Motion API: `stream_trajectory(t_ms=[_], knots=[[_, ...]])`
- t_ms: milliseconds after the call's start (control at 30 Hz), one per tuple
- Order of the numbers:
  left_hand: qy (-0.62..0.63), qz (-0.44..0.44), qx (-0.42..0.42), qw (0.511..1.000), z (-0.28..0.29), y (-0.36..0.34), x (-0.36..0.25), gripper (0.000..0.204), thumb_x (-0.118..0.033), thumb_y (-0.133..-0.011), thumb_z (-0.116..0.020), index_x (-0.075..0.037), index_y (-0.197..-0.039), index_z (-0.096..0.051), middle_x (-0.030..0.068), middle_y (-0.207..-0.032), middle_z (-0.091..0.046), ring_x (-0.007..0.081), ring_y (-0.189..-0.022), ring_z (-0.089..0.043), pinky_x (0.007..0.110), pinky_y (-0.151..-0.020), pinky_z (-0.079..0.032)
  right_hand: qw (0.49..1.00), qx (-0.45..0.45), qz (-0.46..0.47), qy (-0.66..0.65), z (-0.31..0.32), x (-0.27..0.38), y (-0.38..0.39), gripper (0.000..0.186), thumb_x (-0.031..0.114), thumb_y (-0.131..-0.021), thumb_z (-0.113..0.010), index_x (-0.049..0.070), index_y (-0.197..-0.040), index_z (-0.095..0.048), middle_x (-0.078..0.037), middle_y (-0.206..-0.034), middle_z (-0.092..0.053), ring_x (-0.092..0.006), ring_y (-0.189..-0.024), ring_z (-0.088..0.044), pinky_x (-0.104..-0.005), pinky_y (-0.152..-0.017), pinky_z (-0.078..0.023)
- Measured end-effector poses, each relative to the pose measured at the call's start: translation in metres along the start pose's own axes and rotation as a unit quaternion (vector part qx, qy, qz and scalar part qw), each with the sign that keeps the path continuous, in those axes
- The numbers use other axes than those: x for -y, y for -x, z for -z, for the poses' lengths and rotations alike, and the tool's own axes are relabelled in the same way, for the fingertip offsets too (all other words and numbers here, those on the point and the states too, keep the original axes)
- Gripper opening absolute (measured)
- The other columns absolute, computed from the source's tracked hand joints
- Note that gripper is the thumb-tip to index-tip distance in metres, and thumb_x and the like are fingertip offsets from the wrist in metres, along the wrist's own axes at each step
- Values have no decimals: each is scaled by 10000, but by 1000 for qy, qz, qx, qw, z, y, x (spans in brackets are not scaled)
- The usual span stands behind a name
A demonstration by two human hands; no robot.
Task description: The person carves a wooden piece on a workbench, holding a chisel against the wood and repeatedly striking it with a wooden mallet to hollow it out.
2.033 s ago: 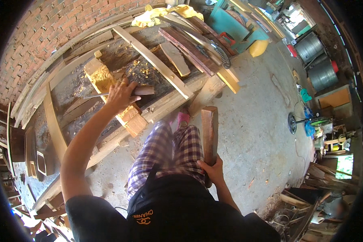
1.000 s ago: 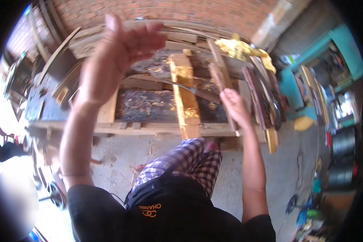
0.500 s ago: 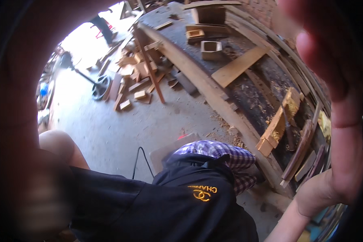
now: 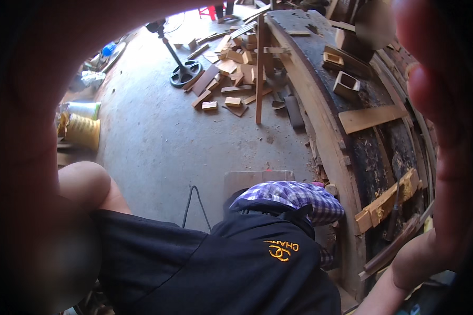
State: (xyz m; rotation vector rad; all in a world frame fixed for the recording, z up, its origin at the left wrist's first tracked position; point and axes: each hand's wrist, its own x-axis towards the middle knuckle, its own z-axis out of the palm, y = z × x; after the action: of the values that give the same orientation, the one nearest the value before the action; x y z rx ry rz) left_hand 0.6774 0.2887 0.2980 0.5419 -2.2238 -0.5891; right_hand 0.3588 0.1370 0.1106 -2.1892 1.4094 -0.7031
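Observation:
My left hand is raised right beside the camera, a dark blurred mass along the left edge, with my bent elbow below it. My right hand is also up by my head at the right edge, its fingertips blurred at the top; what either touches is hidden. Below my right hand, on the workbench, lie a chiselled yellowish timber, a long thin tool resting across it and dark wooden bars.
A heap of offcuts and an upright reddish post stand beside the bench. A black-based stand is behind. Yellow containers sit at left, and a grey board is near my legs. Hollow wooden boxes lie on the bench.
Both hands have left the timber and bar on the bench and risen beside my head. The view has swung left toward the offcut heap, bringing the bench to the right side.

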Motion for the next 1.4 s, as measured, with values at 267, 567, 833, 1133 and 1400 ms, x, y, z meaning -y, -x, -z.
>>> stream_trajectory(t_ms=[267, 567, 833, 1133, 1400], knots=[[8, 10, -19, 1000, 6, 23, 6, 882, -712, -883, -265, 4, -1391, -355, 223, -1315, -484, 313, -1157, -528, 399, -942, -449, 999, -34, -23, -30, -2, -8, 10, 706, 515, -985, -211, -31, -1433, -225, -237, -1394, -405, -315, -1255, -446, -398, -978, -379], [62, 2, -15, 998, 1, 30, 49, 880, -710, -881, -285, 4, -1393, -348, 218, -1306, -489, 308, -1141, -537, 395, -928, -457, 984, -120, -33, -130, 39, -4, 41, 692, 500, -990, -216, -24, -1442, -197, -234, -1398, -396, -317, -1248, -444, -403, -968, -386], [161, -59, 40, 984, -13, -9, 105, 879, -708, -879, -303, 4, -1394, -342, 215, -1298, -493, 303, -1126, -544, 392, -916, -464, 936, -267, 28, -230, 111, 31, 112, 681, 487, -995, -220, -19, -1449, -172, -232, -1401, -387, -320, -1242, -443, -408, -959, -392], [313, -178, 143, 922, -81, -109, 135, 879, -706, -877, -323, 3, -1396, -336, 211, -1289, -498, 298, -1110, -553, 389, -903, -472, 878, -419, 46, -225, 149, 85, 225, 670, 472, -1001, -224, -12, -1458, -144, -230, -1404, -377, -322, -1235, -442, -413, -949, -399], [411, -264, 249, 836, -156, -188, 113, 879, -704, -875, -340, 3, -1398, -330, 207, -1280, -502, 294, -1096, -560, 386, -890, -479, 829, -533, 36, -168, 151, 141, 301, 663, 459, -1006, -228, -6, -1465, -119, -228, -1408, -368, -325, -1229, -441, -418, -940, -405]])
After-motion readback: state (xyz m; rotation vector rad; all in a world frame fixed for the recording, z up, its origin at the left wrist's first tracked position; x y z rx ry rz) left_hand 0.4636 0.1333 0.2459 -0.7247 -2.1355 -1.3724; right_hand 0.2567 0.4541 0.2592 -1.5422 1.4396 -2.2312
